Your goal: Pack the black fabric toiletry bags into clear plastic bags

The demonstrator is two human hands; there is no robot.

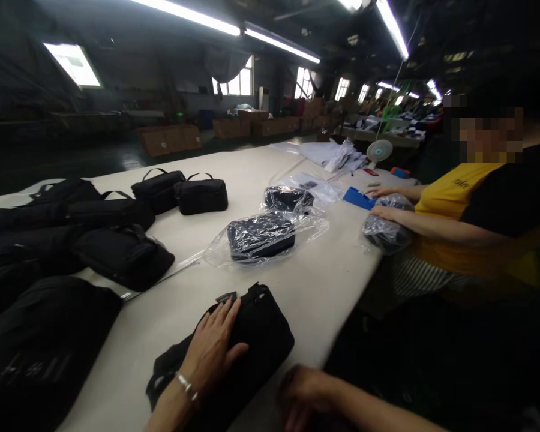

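A black zippered bag [265,336] lies on the pale table close in front of me. My left hand [213,342], with a bracelet at the wrist, rests flat on top of it, fingers stretched out. A small dark tag [226,297] sticks out beyond those fingertips. Beside the bag's near right end, by the table edge, is my right hand [305,387]. It is smeared by motion and its fingers are in shadow, so I cannot make out their shape or anything in them. Farther up lies a black bag in clear plastic [263,237].
Several black bags [121,255] crowd the table's left side. Another wrapped bag [288,197] lies mid-table. At right, a co-worker's hands [384,213] press a plastic-wrapped bag [387,234] beside a blue object [359,198]. Plastic sleeves [342,155] and a fan [379,151] stand behind.
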